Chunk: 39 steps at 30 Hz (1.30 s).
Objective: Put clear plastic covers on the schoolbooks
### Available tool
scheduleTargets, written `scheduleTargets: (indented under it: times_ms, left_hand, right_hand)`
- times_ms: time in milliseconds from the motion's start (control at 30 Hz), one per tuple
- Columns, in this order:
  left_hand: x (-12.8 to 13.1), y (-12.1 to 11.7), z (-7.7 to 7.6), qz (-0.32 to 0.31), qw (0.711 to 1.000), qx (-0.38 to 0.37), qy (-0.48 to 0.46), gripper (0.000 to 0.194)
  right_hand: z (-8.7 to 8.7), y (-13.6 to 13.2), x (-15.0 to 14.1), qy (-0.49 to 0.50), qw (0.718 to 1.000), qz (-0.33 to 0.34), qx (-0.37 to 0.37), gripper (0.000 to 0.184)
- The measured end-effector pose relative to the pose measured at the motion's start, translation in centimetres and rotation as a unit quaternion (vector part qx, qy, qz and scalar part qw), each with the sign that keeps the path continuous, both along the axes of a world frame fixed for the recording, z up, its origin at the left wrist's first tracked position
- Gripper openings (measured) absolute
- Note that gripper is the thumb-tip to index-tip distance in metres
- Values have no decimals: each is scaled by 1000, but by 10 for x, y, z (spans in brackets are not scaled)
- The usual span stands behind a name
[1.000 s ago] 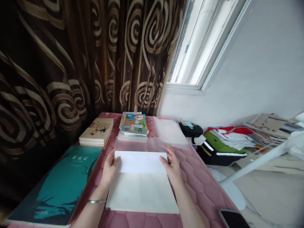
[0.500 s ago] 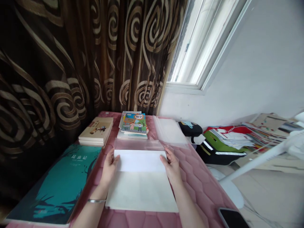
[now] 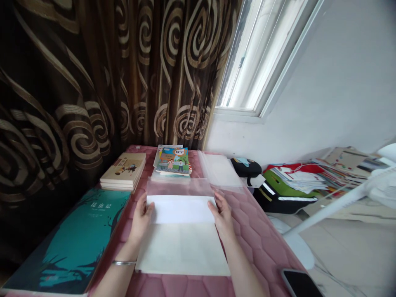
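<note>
A flat, pale, book-sized piece (image 3: 182,249) lies before me, with a bright white paper band (image 3: 181,209) across its far part. Clear plastic film (image 3: 177,186) sticks out beyond its far edge. My left hand (image 3: 142,214), with a silver bangle on the wrist, pinches the left edge of the white band, thumb on top. At the opposite edge my right hand (image 3: 222,212) grips the same band, thumb on top and fingers curled around the side. Whether the pale piece is a book or loose sheets I cannot tell.
A large teal book (image 3: 77,239) lies at the left, below a stack of beige books (image 3: 123,171). Colourful textbooks (image 3: 173,161) stand behind the film, with more clear sheets (image 3: 219,169) to their right. A phone (image 3: 300,284) rests at the pink table's (image 3: 256,243) right edge.
The clear film beyond the white band now lies flatter and shows more plainly. Both hands keep their hold; the whole view has shifted slightly.
</note>
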<state>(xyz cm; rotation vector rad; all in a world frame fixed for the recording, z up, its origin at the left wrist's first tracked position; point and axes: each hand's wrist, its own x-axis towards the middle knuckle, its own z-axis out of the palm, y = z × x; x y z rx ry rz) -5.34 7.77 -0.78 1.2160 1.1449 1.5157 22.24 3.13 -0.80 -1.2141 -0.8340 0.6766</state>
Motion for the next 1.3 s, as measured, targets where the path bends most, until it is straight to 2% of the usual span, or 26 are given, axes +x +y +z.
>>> scheduleTargets:
  times_ms: [133,233,467,667,867,1100,1300]
  left_hand:
    - [-1,2,-3,28,999,3,24,56]
    - [-1,2,-2,20,1000,2,20,55]
    - [2,-1,8,-4,1000,-5,5,56]
    - [1,-1,6,-4,1000,-4,-6,59]
    - [-1,1,4,-10,1000,-6,-6,59]
    - [0,1,5,-30,999,-4,-14,54]
    - [1,2,5,-19,1000,-1,-12,52]
  right_hand:
    - [0,-1,-1,10,999,-42,-9,47]
    - [-2,-1,-1,2,998,-61,-24,43]
    - [-3,3,-1,25,998,-56,-9,49]
    - [10,-4,-3,-69,996,-53,-22,46]
    - [13,-5,-3,-88,993,-53,-51,50]
    - [13,-4,-6,-106,991,-75,-39,53]
    - [16,-11,-7,-52,998,-16,-45,47]
